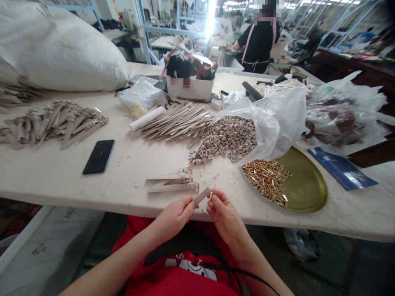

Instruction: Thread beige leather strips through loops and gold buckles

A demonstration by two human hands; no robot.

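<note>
My left hand [175,216] is closed on a short beige strap [202,195] at the table's front edge. My right hand [224,213] pinches at the strap's far end, where a small gold buckle seems to sit. Just beyond my hands lie two finished beige straps with buckles [173,183]. A round brass tray [304,187] at my right holds a heap of gold buckles [267,179]. Behind it a pile of small beige loops [228,137] spills from a clear plastic bag [274,123]. A fan of plain beige straps [179,121] lies farther back.
A black phone [99,156] lies at the left, with another heap of straps [58,121] behind it. A large white sack [58,49], a white box of dark parts [189,84] and a blue booklet [342,168] also rest here. A person in black works at the back.
</note>
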